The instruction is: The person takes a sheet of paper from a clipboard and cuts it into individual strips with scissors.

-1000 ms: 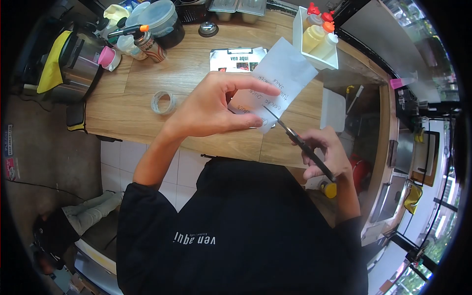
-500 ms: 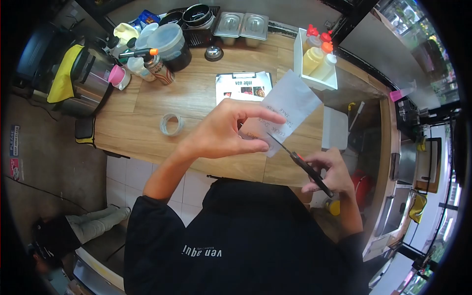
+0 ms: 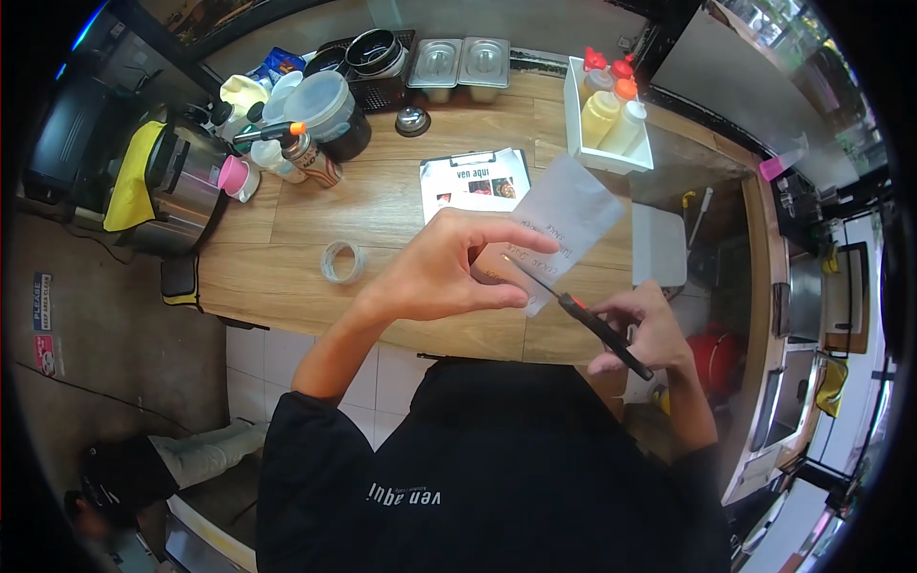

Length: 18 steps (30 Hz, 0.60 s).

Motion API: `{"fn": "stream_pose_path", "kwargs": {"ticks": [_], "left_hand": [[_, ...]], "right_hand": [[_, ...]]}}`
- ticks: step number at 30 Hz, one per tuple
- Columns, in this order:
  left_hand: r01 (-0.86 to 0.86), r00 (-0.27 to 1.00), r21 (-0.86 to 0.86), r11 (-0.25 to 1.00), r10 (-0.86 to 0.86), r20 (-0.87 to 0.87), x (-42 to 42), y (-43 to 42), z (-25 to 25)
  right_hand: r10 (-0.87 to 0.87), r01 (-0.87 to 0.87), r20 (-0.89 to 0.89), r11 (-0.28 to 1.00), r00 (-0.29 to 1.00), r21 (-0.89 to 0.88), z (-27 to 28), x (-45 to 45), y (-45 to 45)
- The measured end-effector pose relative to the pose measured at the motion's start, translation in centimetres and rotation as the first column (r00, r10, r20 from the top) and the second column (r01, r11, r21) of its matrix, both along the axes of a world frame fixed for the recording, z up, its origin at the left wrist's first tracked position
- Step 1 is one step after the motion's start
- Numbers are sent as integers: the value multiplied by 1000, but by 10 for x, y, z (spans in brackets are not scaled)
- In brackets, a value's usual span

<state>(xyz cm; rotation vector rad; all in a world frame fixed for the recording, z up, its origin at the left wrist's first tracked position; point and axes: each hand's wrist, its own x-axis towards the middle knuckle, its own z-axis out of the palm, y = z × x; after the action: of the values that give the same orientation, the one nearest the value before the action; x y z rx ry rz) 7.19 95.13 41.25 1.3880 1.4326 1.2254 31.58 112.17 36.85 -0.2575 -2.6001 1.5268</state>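
A white sheet of paper (image 3: 576, 208) with handwritten lines is held up above the table in my left hand (image 3: 435, 263). The thumb and index finger are spread in a curve in front of it, and the other fingers are mostly hidden. My right hand (image 3: 648, 329) grips a pair of black-handled scissors (image 3: 604, 334), with fingers at the handles. The scissors' blades cross the lower part of the sheet, between my left thumb and index finger. Whether the paper lies between the blades, I cannot tell.
Beyond my hands, a clipboard (image 3: 468, 183) lies on the wooden table (image 3: 306, 215), with a tape roll (image 3: 342, 262) to the left. A call bell (image 3: 413, 121), metal pans (image 3: 458, 62), tubs and a sauce-bottle rack (image 3: 611, 158) line the back. Another person (image 3: 124, 477) is at lower left.
The camera view has shifted slightly. The scissors' tip has moved a little left across the paper, further in between my left thumb and index finger. Both hands keep their hold.
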Motion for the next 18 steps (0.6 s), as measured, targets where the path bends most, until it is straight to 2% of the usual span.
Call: {"fn": "stream_pose_path", "kwargs": {"ticks": [2, 4, 11, 13, 17, 18], "left_hand": [[7, 1000, -32, 999, -7, -5, 0, 1, -2], [13, 1000, 77, 997, -11, -26, 0, 3, -11], [49, 998, 11, 999, -49, -33, -4, 4, -14], [47, 998, -17, 999, -46, 45, -4, 4, -15], [77, 994, -69, 995, -71, 82, -2, 4, -12], [80, 994, -36, 996, -76, 81, -3, 4, -15]], "right_hand": [[-3, 3, 5, 999, 1000, -33, -1, -1, 0], [-9, 9, 10, 998, 1000, -67, -3, -1, -1], [-33, 35, 16, 996, 999, -86, -9, 1, -4], [-33, 34, 4, 995, 999, -99, -7, 0, -6], [-9, 9, -9, 998, 1000, -68, -4, -4, -8], [-19, 18, -5, 995, 1000, -94, -3, -5, -10]]}}
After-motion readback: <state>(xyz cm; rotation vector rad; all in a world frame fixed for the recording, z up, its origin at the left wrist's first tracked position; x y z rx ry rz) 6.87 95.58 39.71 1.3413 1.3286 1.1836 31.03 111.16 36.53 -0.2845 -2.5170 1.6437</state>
